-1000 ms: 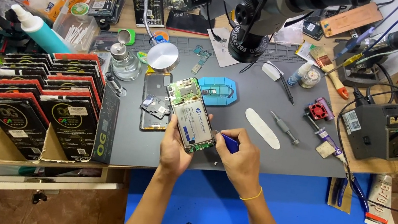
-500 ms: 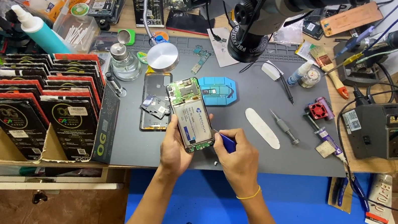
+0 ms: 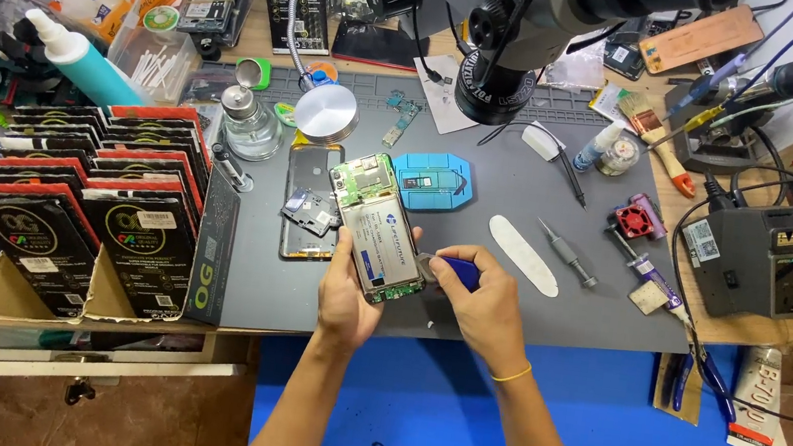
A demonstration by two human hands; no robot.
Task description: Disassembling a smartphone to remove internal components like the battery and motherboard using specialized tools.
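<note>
Head camera, looking steeply down, near grey mat [image 3: 480, 203].

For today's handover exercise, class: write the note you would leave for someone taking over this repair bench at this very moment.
Left hand: grips the opened phone, back cover off, battery and circuit board exposed, tilted above the grey work mat.
Right hand: holds a blue-handled tool with its tip at the phone's lower right edge.
Nearby: a second phone frame lies flat on the mat left of the held phone; white pry tool and a small screwdriver lie to the right.
Done: the phone is open.
Left: the battery remains in place, and the phone is not reassembled.
</note>
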